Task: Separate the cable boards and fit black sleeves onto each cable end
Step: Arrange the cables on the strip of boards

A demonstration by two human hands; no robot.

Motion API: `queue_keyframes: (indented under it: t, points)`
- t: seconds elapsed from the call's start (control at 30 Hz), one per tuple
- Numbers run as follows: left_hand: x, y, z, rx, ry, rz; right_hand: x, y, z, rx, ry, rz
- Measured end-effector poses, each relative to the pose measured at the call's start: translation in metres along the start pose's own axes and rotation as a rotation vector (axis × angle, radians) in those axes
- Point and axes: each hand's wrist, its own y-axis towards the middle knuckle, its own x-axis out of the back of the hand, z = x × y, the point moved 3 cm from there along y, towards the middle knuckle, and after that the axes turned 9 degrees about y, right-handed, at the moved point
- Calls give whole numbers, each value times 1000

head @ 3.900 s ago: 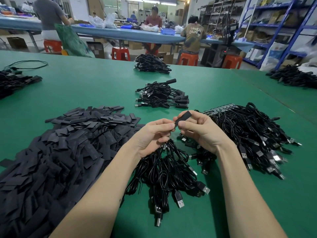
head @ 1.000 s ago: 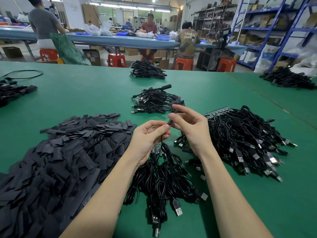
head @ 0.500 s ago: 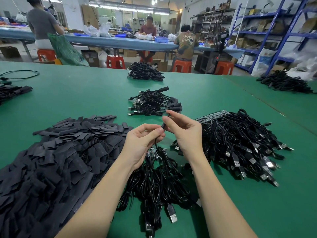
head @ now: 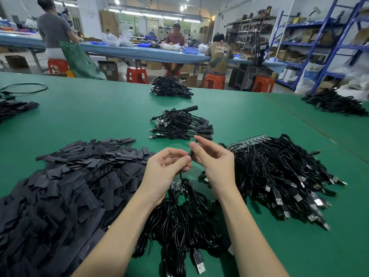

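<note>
Plainly, over the near tabletop (head: 259,120), the left hand (head: 167,172) pinches a cable (head: 180,174) while the right hand (head: 214,164) pinches its black sleeve (head: 192,147); a loose pinch could let that sleeve slip off.

"UNKN OWN" on seated person's shirt (head: 220,54).

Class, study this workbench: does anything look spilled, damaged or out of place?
Nothing stands out. The sleeves lie in one loose heap, the cables in separate bundles, and both hands hold one cable end between them.
</note>
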Motion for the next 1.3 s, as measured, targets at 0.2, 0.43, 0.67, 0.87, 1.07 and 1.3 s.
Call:
queue_keyframes:
  t: [0.2,0.43,0.67,0.87,1.07,1.3]
  points:
    - [2,2,-13,-42,782,113,-3,7,6,57,125,-174]
    - [-12,12,-29,-57,888,153,7,13,21,60,306,-353]
    - [-16,79,-72,-389,1268,-47,15,15,21,-151,285,-396]
    - [-27,125,-29,-359,1803,208,15,12,16,-216,202,-359]
    - [-10,136,2,-265,1863,300,18,12,13,-237,187,-344]
    - [-5,105,-18,-209,1598,327,13,9,13,-295,-158,-87]
